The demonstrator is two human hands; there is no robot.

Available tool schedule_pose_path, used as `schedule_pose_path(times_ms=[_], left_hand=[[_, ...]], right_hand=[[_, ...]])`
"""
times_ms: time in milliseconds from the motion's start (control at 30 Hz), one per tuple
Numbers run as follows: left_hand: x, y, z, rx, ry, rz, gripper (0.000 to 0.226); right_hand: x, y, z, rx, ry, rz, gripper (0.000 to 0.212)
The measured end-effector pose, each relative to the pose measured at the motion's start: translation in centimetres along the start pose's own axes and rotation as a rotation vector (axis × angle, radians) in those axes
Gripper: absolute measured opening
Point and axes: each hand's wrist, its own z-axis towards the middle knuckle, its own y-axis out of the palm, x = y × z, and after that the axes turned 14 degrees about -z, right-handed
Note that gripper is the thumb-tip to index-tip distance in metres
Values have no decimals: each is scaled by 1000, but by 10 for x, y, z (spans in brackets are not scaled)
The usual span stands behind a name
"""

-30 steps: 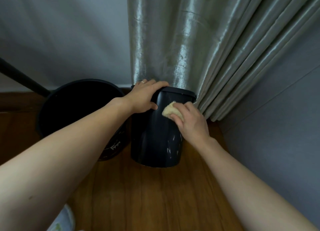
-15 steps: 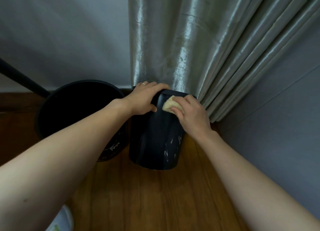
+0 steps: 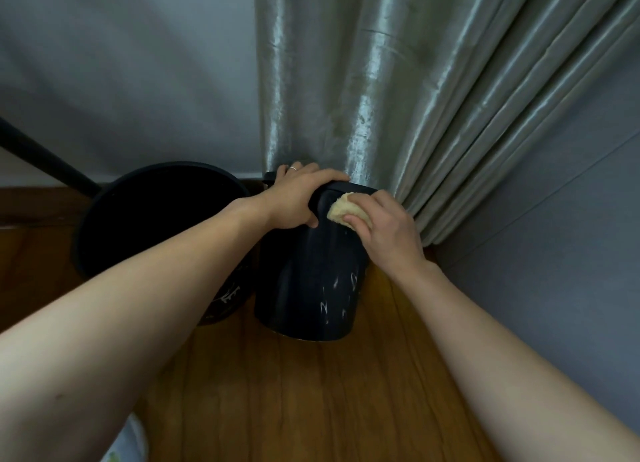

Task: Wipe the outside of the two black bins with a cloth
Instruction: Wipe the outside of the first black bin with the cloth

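Two black bins stand side by side on the wooden floor. The smaller bin (image 3: 308, 288), with faint white marks low on its side, is tilted toward me. My left hand (image 3: 298, 198) grips its top rim. My right hand (image 3: 388, 233) presses a crumpled yellow cloth (image 3: 343, 210) against the bin's upper outer wall, just under the rim. The larger round bin (image 3: 152, 219) sits to the left, open mouth facing me, partly hidden by my left forearm.
A shiny grey curtain (image 3: 381, 97) hangs right behind the smaller bin. A grey wall (image 3: 554, 253) closes the right side. A dark pole (image 3: 41, 156) slants in at far left. Wooden floor (image 3: 311, 392) stretches toward me, with a pale object (image 3: 128, 447) at the bottom edge.
My right hand slid the cloth up the bin's side toward the rim, then slightly down again. The bin tipped a little more toward me. My left hand kept its grip.
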Motion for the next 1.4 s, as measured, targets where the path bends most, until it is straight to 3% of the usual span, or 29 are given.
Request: schedule_pose_path(times_ms=[367, 667, 900, 1100, 1300, 1400], left_hand=[[-4, -1, -1, -55, 57, 134, 101], [-4, -4, -2, -63, 39, 148, 98], [-7, -5, -2, -49, 21, 148, 97], [-8, -5, -1, -43, 13, 159, 99], [-9, -5, -3, -43, 11, 156, 97], [-9, -6, -3, -36, 1, 160, 97]], right_hand=[[-16, 0, 5, 38, -85, -18, 31], [-4, -1, -11, 23, 5, -23, 30], [-8, 9, -63, -112, -298, -33, 29], [-7, 5, -30, -7, 2, -43, 33], [-6, 19, -95, -191, -372, -19, 28], [-4, 19, -88, -179, -386, -55, 33]])
